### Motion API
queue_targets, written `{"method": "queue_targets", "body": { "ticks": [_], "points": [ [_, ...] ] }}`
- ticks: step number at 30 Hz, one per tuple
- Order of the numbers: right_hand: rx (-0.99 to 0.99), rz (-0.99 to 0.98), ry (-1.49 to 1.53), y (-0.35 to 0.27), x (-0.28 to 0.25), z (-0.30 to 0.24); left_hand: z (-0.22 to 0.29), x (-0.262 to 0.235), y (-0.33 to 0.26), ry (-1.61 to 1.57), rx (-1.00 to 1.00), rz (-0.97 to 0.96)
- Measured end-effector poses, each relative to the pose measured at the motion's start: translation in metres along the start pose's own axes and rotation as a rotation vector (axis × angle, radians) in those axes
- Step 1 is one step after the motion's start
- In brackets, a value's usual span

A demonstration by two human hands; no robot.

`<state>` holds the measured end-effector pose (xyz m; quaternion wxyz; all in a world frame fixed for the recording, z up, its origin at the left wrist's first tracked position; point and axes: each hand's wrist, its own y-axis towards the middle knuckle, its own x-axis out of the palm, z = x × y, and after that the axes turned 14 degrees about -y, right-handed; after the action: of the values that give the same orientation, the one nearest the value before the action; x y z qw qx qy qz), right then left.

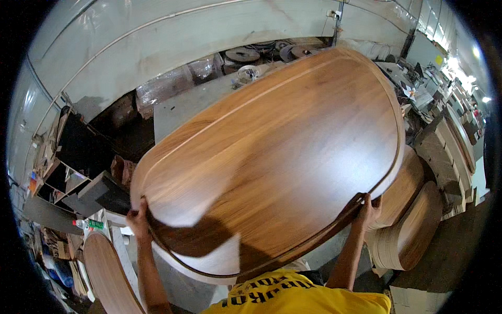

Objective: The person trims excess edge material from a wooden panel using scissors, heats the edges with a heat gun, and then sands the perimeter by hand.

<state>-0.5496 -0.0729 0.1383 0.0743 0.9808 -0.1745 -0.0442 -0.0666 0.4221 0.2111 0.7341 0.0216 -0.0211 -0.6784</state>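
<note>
A large oval wooden tabletop (pixel 272 157) with brown grain and a raised, pale-lined rim fills the middle of the head view, tilted in front of me. My left hand (pixel 139 221) grips its near left edge, the thumb on the upper face. On the near right edge my right hand (pixel 370 209) holds the rim the same way, fingers curled around it. The undersides of both grips are hidden by the board. Light glares on the right of the surface, and a dark shadow falls across the near left part.
Stacked oval wooden panels (pixel 418 225) stand to the right. A narrow rounded wooden board (pixel 109 272) lies at the lower left near a green-and-white bottle (pixel 94 224). Behind the tabletop are a grey table (pixel 180 111) and round discs (pixel 242 54). Dark shelving (pixel 78 152) is at the left.
</note>
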Motion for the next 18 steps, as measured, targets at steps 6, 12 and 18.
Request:
{"method": "queue_targets", "body": {
  "ticks": [6, 12, 18],
  "points": [
    [0.003, 0.108, -0.236, 0.064, -0.064, 0.055, -0.039, 0.090, -0.041, 0.338, -0.238, -0.087],
    [-0.114, 0.101, -0.394, 0.095, -0.073, 0.062, -0.079, 0.141, -0.090, 0.276, -0.261, -0.196],
    [-0.139, 0.036, -0.608, 0.125, -0.077, 0.119, -0.147, 0.130, -0.078, 0.330, -0.369, -0.181]
  ]
}}
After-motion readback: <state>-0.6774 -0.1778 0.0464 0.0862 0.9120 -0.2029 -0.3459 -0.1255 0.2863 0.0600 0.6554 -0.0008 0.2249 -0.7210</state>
